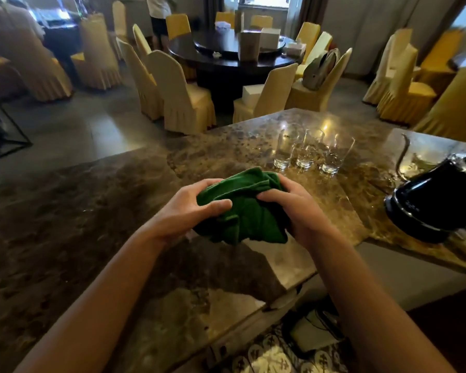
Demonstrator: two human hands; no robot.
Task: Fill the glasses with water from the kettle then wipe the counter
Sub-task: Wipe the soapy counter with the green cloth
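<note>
While you bunch the dark green terry cloth point(242, 208) between both hands, your left hand point(191, 208) grips its left side with the thumb over the top and your right hand point(293, 208) clenches the right side, probably gathering it into a pad for wiping. It hangs just above the mottled brown marble counter point(92, 224), near its front edge. Beyond stand three clear tumblers point(311, 152) in a row, close together; how much water they hold I cannot tell. By the right edge sits the black gooseneck kettle point(436, 200), out of the wiping path. Farther off, yellow-covered chairs point(183, 100) ring a dark round table point(226, 55).
</note>
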